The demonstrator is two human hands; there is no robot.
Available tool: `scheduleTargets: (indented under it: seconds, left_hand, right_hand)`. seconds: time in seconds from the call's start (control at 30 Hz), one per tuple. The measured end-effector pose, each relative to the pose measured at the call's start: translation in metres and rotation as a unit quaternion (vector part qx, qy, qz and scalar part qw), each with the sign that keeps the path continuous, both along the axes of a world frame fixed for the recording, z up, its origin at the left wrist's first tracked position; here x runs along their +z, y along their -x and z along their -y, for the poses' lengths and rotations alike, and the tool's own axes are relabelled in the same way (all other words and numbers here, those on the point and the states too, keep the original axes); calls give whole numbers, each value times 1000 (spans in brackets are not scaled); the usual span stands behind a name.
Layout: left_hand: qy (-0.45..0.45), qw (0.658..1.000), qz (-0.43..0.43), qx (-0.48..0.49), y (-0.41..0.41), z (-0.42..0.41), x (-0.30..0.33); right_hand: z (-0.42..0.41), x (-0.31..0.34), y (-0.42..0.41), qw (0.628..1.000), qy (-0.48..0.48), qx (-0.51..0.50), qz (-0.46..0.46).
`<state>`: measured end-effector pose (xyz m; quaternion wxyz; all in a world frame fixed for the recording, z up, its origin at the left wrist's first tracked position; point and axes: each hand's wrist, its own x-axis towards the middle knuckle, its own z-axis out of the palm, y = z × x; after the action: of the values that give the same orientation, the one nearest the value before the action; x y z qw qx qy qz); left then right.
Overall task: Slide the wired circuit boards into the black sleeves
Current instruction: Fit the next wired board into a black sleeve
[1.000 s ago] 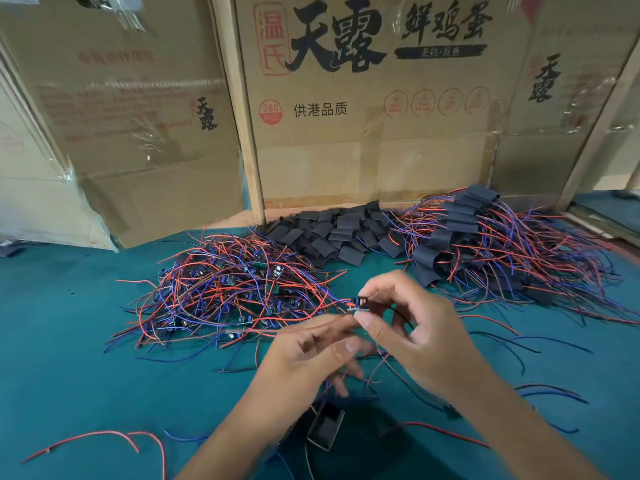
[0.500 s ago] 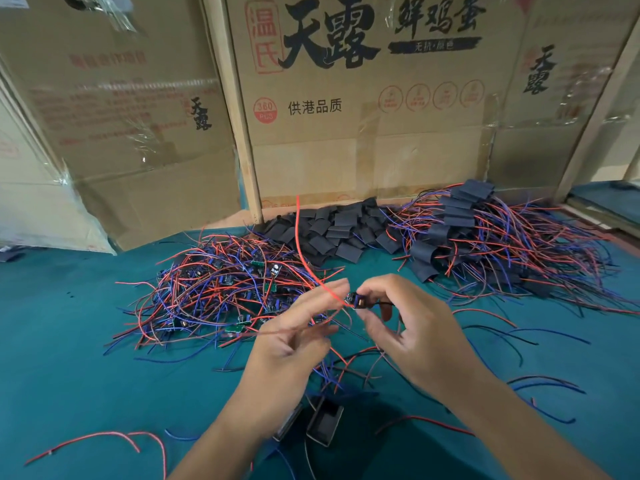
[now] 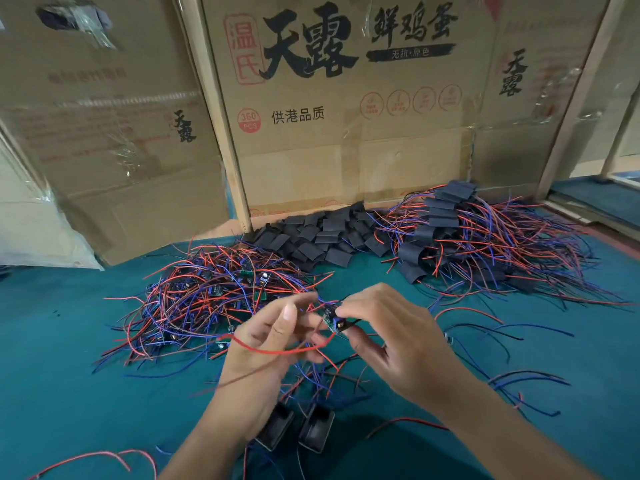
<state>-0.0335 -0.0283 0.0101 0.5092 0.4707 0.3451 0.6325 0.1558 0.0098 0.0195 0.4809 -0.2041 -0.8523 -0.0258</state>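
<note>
Circuit board pinched above open teal table.

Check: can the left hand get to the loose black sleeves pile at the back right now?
Probably yes: the left hand has only a red wire draped over it, and nothing blocks the sleeves pile beyond the wire heap.

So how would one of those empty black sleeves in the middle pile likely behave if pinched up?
Probably very light: each black sleeve is a thin, flattened tube. It likely flexes rather than staying rigid, since several in the heap lie curved. It seems unlikely to roll, as they rest flat on the teal table.
</note>
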Motion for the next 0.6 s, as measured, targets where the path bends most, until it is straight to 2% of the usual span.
scheduleTargets:
  seconds: [0.07,0.13,0.23,0.3,0.37,0.43,0.5,0.6]
  left_hand:
    - [39,997,2,-60,2,2,-1]
    - [41,995,-17,-92,3,5,-4]
    - [35,996,-67,-54,2,6,-3]
    - [28,997,-68,-28,1,5,-1]
    - [22,998,-58,-5,1,5,0]
    - [3,996,-92,23,1,6,2]
    - [-13,990,-133,35,-1,8,3]
    - [-18,989,-140,32,-4,11,6]
  right_hand:
    - [0,0,1,1000,-21,10,10]
    - [0,-2,2,999,-27,25,27]
    - [1,-3,3,998,1,14,64]
    - [1,-2,2,991,113,2,68]
    - [4,-1,1,965,258,22,40]
    - [5,1,1,944,327,31,18]
    - [9,2,3,943,330,14,39]
    - [16,1,9,958,269,-40,90]
